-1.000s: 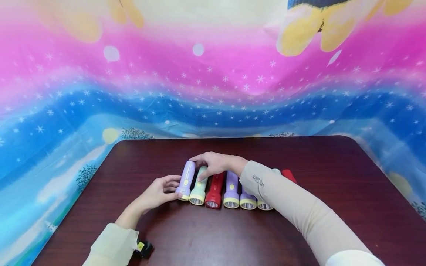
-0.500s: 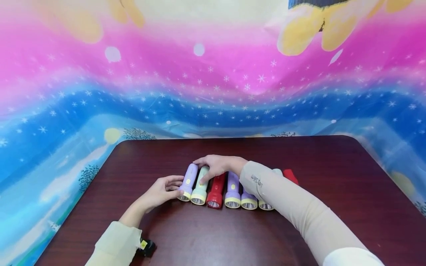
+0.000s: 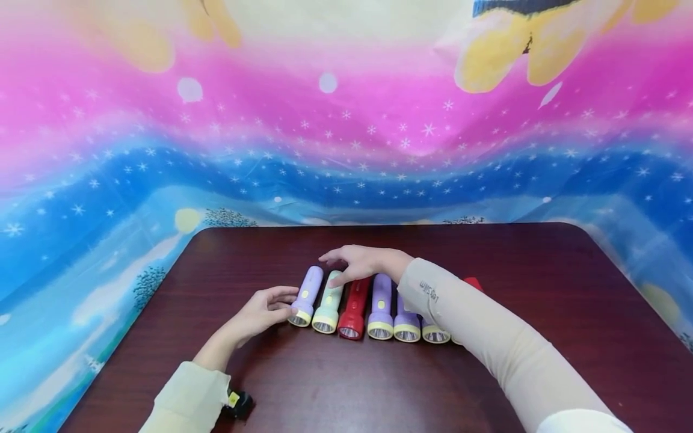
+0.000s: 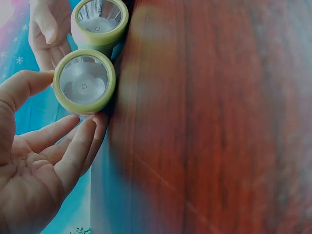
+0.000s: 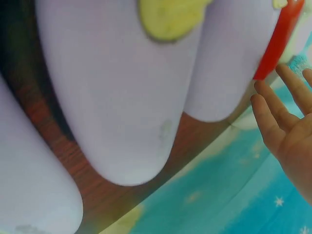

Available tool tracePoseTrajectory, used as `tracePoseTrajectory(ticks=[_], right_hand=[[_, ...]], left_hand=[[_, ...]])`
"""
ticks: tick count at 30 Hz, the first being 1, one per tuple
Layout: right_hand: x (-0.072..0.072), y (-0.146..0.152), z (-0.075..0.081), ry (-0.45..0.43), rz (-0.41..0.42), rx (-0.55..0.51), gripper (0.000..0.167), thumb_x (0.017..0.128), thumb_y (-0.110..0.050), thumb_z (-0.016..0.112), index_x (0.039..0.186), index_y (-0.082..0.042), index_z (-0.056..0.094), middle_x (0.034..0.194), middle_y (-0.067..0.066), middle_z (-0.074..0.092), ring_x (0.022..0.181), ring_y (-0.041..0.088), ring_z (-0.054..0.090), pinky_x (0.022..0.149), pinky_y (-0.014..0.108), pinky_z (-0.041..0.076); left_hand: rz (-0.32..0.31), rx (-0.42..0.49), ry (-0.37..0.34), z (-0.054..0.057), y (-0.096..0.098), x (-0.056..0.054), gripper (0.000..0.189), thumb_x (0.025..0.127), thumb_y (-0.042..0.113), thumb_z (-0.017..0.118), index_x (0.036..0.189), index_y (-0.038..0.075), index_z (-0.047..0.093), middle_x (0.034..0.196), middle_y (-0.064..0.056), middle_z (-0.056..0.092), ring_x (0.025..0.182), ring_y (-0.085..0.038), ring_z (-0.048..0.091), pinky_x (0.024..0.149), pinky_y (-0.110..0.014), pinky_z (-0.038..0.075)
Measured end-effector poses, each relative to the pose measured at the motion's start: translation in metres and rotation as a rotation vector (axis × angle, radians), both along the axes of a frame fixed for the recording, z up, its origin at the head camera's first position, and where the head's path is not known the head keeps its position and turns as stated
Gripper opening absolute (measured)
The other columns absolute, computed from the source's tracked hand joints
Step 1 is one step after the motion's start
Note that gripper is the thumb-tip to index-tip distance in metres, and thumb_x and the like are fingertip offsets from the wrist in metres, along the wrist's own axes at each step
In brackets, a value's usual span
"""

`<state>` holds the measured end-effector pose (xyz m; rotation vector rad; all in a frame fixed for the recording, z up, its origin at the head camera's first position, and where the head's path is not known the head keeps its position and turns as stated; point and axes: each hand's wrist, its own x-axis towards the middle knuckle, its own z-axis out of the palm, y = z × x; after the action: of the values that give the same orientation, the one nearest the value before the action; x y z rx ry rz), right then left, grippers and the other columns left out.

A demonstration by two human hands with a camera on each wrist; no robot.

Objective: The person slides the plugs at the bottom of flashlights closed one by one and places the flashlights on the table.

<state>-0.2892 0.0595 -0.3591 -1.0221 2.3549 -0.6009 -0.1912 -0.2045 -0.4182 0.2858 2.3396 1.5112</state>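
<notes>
Several flashlights lie side by side in a row in the head view. My left hand (image 3: 265,313) pinches the lamp end of the leftmost purple flashlight (image 3: 308,291); the left wrist view has the thumb at one side of its yellow rim (image 4: 111,92) and fingertips at the other. Beside it lie a mint-green flashlight (image 3: 327,314) and a red flashlight (image 3: 353,314). Above their tail ends my right hand (image 3: 364,262) reaches over with loosely spread fingers, its thumb overlapping the green one. In the right wrist view, that hand's fingers (image 5: 267,119) are spread near the red flashlight's tail.
More purple flashlights (image 3: 381,304) continue the row to the right, partly covered by my right sleeve (image 3: 487,331). A red end (image 3: 473,282) pokes out behind it. The dark wooden table (image 3: 335,385) meets a patterned cloth (image 3: 346,144) at its back edge.
My right hand has lifted slightly and shifted right, away from the purple flashlight's tail. The left hand keeps its hold on that flashlight, which has moved slightly right against the green one.
</notes>
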Motion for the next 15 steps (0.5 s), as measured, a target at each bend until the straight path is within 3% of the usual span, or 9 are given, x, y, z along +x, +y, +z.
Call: tracePoseTrajectory(ticks=[3,9,15], right_hand=[[0.002,0.009,0.005,0.037,-0.018,-0.013,0.066,0.095,-0.036,0.066,0.152,-0.016,0.04,0.151,0.009,0.05,0.141,0.025,0.044,0.117,0.044,0.036],[0.002,0.034,0.019,0.224,-0.03,-0.104,0.063,0.096,-0.04,0.062,0.152,-0.018,0.041,0.149,0.006,0.052,0.141,0.026,0.044,0.117,0.048,0.035],[0.013,0.087,0.038,0.344,-0.123,-0.166,0.065,0.095,-0.045,0.063,0.152,-0.019,0.042,0.155,0.004,0.045,0.145,0.03,0.039,0.118,0.055,0.032]], left_hand=[[-0.015,-0.003,0.006,0.0,0.0,0.001,0.057,0.094,0.018,0.066,0.142,-0.004,0.047,0.139,-0.025,0.055,0.121,-0.032,0.06,0.087,-0.034,0.057],[-0.014,-0.053,0.032,0.007,-0.009,0.005,0.056,0.093,0.018,0.068,0.142,-0.001,0.048,0.138,-0.024,0.056,0.118,-0.03,0.061,0.086,-0.033,0.056],[-0.053,-0.151,0.09,0.021,-0.017,0.012,0.058,0.093,0.021,0.069,0.141,-0.003,0.049,0.133,-0.024,0.06,0.114,-0.032,0.065,0.088,-0.036,0.056]])
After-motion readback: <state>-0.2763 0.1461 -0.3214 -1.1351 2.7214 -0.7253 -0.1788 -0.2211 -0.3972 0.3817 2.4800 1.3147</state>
